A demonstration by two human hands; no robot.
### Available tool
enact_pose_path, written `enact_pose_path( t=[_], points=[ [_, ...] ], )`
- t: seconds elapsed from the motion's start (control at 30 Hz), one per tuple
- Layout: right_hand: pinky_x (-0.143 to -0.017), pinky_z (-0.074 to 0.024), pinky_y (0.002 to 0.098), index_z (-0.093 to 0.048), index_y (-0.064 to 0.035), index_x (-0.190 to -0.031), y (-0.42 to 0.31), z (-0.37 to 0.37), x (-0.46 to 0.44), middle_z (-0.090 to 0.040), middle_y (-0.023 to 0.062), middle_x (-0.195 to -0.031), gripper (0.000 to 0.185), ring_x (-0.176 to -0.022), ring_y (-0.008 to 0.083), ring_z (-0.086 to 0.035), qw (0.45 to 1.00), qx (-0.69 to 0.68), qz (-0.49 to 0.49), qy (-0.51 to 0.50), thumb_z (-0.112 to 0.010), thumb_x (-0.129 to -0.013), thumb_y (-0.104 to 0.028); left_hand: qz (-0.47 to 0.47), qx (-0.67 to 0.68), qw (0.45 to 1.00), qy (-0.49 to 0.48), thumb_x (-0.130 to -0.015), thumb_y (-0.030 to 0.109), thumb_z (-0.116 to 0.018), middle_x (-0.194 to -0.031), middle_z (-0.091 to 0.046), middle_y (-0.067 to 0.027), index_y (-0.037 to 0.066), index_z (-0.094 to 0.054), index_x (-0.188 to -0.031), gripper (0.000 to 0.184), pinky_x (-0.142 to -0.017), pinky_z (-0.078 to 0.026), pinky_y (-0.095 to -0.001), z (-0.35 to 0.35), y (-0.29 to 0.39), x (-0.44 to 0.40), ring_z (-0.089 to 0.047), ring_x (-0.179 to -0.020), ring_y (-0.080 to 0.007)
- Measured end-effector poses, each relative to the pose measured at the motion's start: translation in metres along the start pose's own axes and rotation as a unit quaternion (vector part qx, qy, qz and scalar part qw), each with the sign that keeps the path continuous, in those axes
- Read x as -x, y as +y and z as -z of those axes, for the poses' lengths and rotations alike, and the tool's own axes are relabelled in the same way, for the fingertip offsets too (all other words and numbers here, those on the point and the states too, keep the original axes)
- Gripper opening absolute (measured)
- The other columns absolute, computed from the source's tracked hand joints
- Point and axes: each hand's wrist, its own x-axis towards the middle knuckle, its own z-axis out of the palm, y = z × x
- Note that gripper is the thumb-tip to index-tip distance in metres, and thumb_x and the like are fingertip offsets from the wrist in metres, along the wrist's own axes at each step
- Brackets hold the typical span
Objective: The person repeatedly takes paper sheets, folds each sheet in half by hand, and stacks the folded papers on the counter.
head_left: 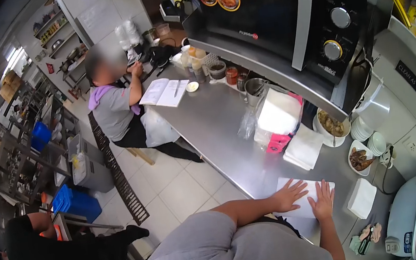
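White paper sheets lie at the near edge of the steel counter. My left hand rests on them with its fingers spread, palm down. To its right, my right hand is also flat on the paper, fingers stretched out. Neither hand grips anything. A stack of white napkins sits just beyond my hands, beside an opened pink and white pack. Another folded white stack lies right of my right hand.
A microwave hangs over the counter's back. Food bowls, a rice cooker and scissors are at right. A seated person is beside an open notebook; another in black stands at lower left.
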Motion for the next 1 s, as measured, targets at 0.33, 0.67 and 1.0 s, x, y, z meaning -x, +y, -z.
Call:
enact_pose_path(
  t=[0.33, 0.67, 1.0],
  points=[
    [-0.108, -0.0261, 0.0535, -0.049, 0.0000, -0.130, 0.112, 0.061, 0.012, -0.038, 0.0260, -0.143, 0.060, -0.133, 0.0425, -0.034, 0.951, 0.046, -0.095, 0.292, -0.070, -0.079, -0.023, 0.091, -0.052, 0.993, -0.049, -0.088, 0.051, -0.052, -0.156, -0.019, -0.0135, 0.010, -0.034, -0.145, 0.073, -0.113, -0.003, -0.0619, 0.009, 0.016, -0.024, -0.009, -0.146, -0.0308],
    [-0.113, -0.0164, 0.0549, -0.029, -0.0066, -0.146, 0.143, 0.031, 0.038, -0.023, 0.0223, -0.152, 0.076, -0.141, 0.0371, -0.022, 0.986, 0.087, -0.097, 0.105, -0.065, -0.084, -0.031, 0.143, -0.082, 0.984, 0.075, -0.085, 0.059, -0.052, -0.156, -0.019, -0.0108, 0.015, -0.030, -0.148, 0.080, -0.113, -0.005, -0.0604, -0.048, 0.065, -0.026, -0.010, -0.146, -0.0305],
    [-0.112, -0.0223, 0.0516, -0.050, -0.0038, -0.129, 0.199, 0.038, 0.029, -0.041, 0.0202, -0.143, 0.060, -0.134, 0.0377, -0.035, 0.996, -0.032, 0.021, 0.081, -0.062, -0.070, 0.003, 0.177, -0.083, 0.978, 0.075, -0.085, 0.059, -0.052, -0.158, -0.016, -0.0101, 0.017, -0.028, -0.149, 0.080, -0.114, -0.004, -0.0591, -0.049, 0.078, -0.018, -0.008, -0.147, -0.0293]
  ],
)
